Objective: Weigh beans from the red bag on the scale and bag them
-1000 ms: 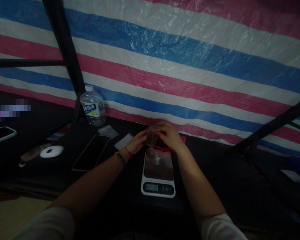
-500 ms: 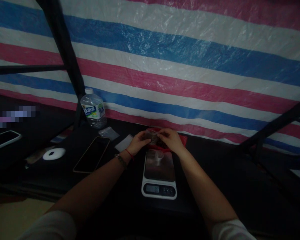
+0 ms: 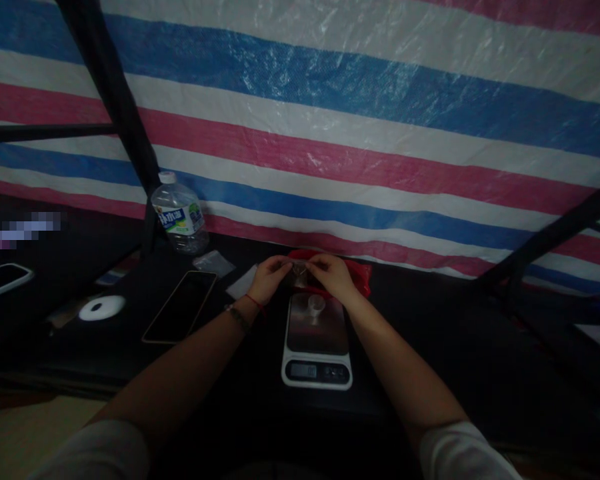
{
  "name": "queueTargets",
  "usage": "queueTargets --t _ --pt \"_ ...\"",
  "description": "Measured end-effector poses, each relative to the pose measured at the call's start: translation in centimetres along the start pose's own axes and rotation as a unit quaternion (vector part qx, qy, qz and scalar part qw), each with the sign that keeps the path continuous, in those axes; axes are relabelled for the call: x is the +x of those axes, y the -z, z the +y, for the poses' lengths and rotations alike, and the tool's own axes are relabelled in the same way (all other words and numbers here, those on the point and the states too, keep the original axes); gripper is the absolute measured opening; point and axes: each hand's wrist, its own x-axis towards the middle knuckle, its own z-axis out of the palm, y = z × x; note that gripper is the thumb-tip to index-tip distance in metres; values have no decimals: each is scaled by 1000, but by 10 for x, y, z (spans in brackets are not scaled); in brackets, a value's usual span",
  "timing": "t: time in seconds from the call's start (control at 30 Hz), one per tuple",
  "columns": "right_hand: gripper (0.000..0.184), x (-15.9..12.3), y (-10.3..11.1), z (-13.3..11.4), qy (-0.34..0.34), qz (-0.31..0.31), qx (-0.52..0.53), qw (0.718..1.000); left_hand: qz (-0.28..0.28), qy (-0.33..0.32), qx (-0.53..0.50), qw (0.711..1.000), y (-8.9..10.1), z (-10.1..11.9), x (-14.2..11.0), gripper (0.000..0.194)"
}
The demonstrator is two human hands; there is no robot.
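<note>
Between my two hands is a small clear plastic bag (image 3: 301, 273), pinched at its top edge. My left hand (image 3: 270, 277) grips the bag's left side with thumb and fingers. On its other side, my right hand (image 3: 331, 275) pinches the right corner. Behind and under the hands lies a red bag (image 3: 361, 279), partly hidden by them. Just in front stands a white kitchen scale (image 3: 317, 383) with a metal plate and a lit display. A small clear cup (image 3: 315, 307) sits on the scale's plate. What the small bag contains is too dark to make out.
Left of my hands lie a dark phone (image 3: 180, 308), a clear plastic bag (image 3: 213, 264) and a white sheet (image 3: 241, 283). A large clear bottle (image 3: 181, 217) stands by a black frame post. Farther left are a white round object (image 3: 102, 308) and another phone (image 3: 3, 281).
Both hands have drawn a little closer together at the top of the clear bag. The whole view has shifted slightly; the scale and cup stay in place.
</note>
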Motion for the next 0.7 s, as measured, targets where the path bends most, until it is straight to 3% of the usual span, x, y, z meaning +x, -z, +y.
queueTargets --t 0.4,0.7 --pt "13 1 -4 7 23 35 -25 999 39 -11 -39 998 6 -12 6 30" --pt "10 1 -7 5 43 33 -58 997 31 -6 -13 999 2 -3 2 33"
